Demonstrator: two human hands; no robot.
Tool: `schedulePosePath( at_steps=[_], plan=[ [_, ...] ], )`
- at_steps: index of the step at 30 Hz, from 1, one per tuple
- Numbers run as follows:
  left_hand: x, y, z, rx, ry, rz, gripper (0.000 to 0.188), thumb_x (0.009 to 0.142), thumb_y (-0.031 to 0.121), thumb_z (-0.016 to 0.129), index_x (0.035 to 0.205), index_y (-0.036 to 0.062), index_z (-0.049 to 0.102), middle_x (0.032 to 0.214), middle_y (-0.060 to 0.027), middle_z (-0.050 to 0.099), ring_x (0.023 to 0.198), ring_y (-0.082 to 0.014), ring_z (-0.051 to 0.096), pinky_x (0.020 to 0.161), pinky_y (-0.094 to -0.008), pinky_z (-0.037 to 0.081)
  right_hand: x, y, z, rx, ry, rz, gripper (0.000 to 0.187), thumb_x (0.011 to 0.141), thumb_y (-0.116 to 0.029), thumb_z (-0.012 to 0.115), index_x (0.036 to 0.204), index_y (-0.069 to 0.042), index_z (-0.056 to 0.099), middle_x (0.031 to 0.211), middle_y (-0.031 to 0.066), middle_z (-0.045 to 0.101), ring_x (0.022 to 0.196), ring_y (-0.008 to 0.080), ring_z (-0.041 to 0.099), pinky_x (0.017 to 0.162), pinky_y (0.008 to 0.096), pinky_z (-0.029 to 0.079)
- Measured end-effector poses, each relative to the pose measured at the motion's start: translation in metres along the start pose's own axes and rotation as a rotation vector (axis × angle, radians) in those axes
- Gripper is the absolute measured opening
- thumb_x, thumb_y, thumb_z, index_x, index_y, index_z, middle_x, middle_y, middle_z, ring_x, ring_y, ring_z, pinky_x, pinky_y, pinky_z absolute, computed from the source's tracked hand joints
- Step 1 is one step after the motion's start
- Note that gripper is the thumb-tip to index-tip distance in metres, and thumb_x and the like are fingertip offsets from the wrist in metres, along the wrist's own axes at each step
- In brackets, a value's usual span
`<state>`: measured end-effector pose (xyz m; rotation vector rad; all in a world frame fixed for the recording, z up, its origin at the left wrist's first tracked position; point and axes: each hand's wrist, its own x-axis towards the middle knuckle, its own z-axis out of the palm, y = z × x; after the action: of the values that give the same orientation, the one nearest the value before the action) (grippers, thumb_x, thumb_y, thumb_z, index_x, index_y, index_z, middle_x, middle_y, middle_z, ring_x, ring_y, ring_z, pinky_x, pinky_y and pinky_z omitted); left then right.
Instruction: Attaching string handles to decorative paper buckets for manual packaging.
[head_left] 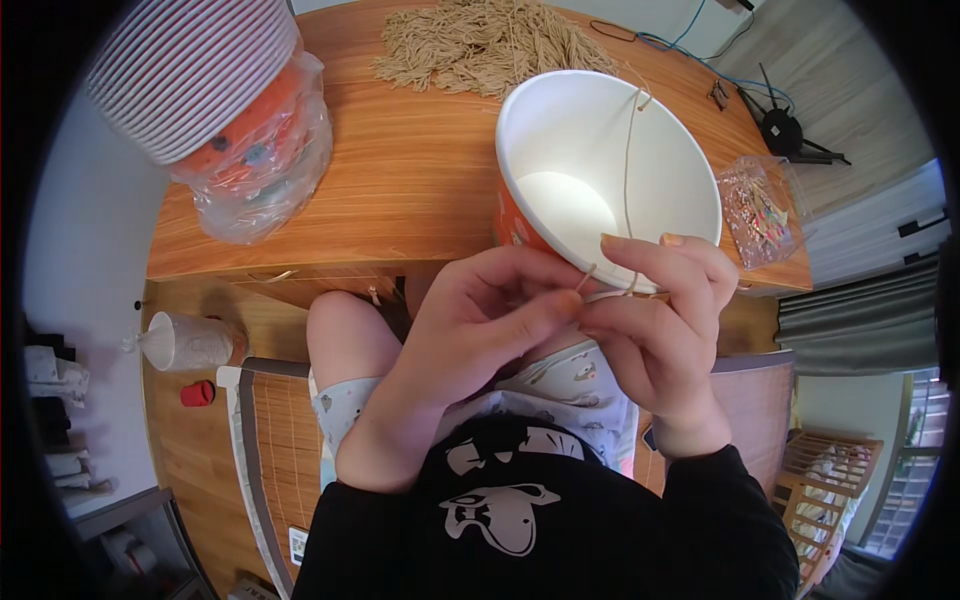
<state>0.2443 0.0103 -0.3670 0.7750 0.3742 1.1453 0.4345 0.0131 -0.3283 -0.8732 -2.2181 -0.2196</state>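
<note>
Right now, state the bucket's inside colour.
The bucket's inside is white, best seen in the head view.

This is a room in a home. A slatted wooden cot (815, 505) with bedding inside stands near a window (908, 460) and a grey curtain (860, 315). There is a wood floor (185, 450), and a black router (782, 130) sits on the wooden table (400, 180). What look like clothes (62, 385) sit at the dim left edge, though it's hard to be sure.
</note>
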Motion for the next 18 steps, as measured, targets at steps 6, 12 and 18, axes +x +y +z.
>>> schedulePosePath(
  at_steps=[6, 12, 18],
  plan=[
    [-0.0016, -0.0041, -0.0070, -0.057, 0.011, -0.019, 0.019, 0.095, 0.008, 0.067, 0.112, 0.0004, 0.066, 0.083, 0.0022, 0.063, 0.068, 0.0003, 0.052, 0.059, -0.0148, 0.040, -0.0012, 0.0021, 0.0039, -0.045, -0.012, -0.023, 0.018, 0.068, -0.019, 0.078, 0.085, -0.020, 0.072, 0.124, -0.0004, 0.065, 0.108, 0.0232, 0.051, 0.094, 0.0345, 0.035],
    [0.0004, -0.0037, -0.0030, 0.076, -0.030, 0.057, 0.015, 0.093, 0.005, 0.069, 0.107, -0.0004, 0.066, 0.081, 0.0020, 0.063, 0.069, 0.0006, 0.052, 0.059, -0.0144, 0.039, -0.0003, 0.0030, 0.0026, -0.016, 0.001, -0.037, 0.019, 0.068, -0.017, 0.079, 0.085, -0.018, 0.071, 0.125, 0.0004, 0.064, 0.107, 0.0240, 0.051, 0.094, 0.0345, 0.036],
    [0.0015, -0.0037, 0.0004, 0.000, 0.007, 0.099, 0.012, 0.095, 0.004, 0.066, 0.106, 0.0002, 0.062, 0.085, 0.0019, 0.063, 0.072, 0.0006, 0.054, 0.061, -0.0139, 0.040, 0.0041, 0.0026, -0.0007, 0.012, 0.011, 0.013, 0.021, 0.069, -0.012, 0.079, 0.088, -0.017, 0.071, 0.124, 0.0019, 0.064, 0.106, 0.0258, 0.051, 0.093, 0.0343, 0.038]
  ],
)
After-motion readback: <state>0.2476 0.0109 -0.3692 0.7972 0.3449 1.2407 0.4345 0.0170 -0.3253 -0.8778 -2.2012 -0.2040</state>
